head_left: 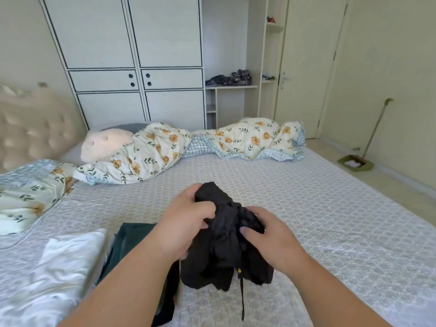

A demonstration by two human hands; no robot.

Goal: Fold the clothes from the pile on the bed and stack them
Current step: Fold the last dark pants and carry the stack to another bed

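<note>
Head view, looking down across a bed [318,208] from its near edge. Two bare forearms are reaching in from the bottom of the frame and meeting at centre, just above the mattress. The left hand [182,223] is coming in from the lower left, its fingers curling into the upper part of a bunched black garment [224,246] and gripping it. The right hand [271,237] is coming in from the lower right, back of the hand facing up, its fingers and thumb pinching the garment's right side. The garment is hanging crumpled between both hands, with its lower folds sagging toward the sheet and a dark cord [242,300] with a small yellow tip dangling below it.

To the left, a dark green garment [132,241] is lying on the bed, partly hidden behind the left forearm, so its shape is hard to read. Further left, white cloth [59,267] is lying spread out and is being cut off by the frame's lower left edge. Whether either piece is folded is unclear.

Along the far side of the bed, a floral quilt [165,147] is lying rumpled, with a pale pillow [103,143] resting against it. Behind stands a white wardrobe [132,55]. At right, a dustpan [355,163] is sitting on the floor by the wall.
</note>
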